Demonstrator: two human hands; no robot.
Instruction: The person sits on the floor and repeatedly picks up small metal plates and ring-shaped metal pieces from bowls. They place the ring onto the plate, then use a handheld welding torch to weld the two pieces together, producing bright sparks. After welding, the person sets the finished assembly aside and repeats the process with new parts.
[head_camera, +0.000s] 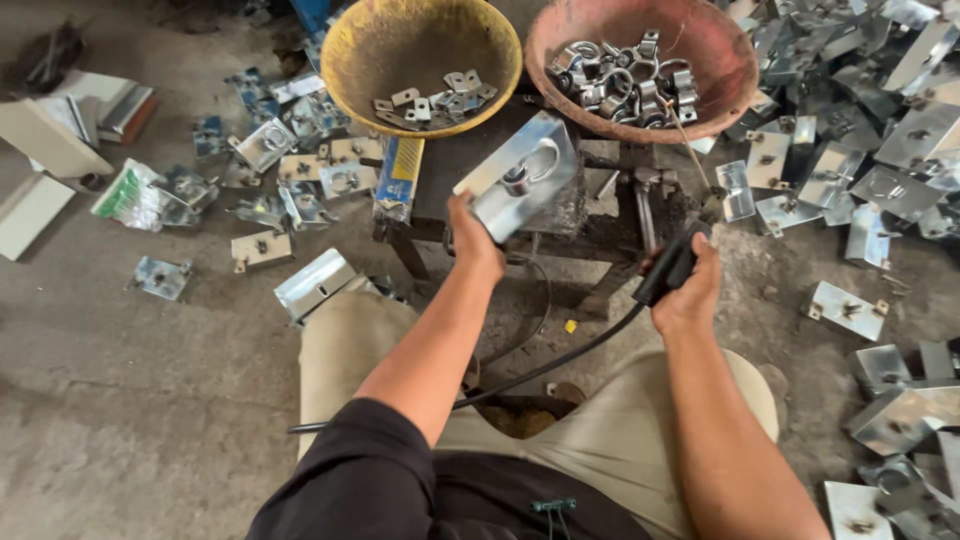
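Observation:
My left hand (472, 238) grips a shiny bent metal bracket (520, 175) with a U-shaped clamp fixed on its face, holding it above a small dark work stand (470, 165). My right hand (688, 285) is closed around the black handle of a corded tool (672, 265), whose cable (560, 355) runs down across my lap. The tool's tip points up toward the stand's right side.
A yellow bowl (365, 65) with small flat metal pieces and a red bowl (720, 55) of U-clamps sit behind the stand. Piles of metal brackets (870, 150) lie on the concrete floor to the right and at the left (290, 150). Boards (50, 140) lie far left.

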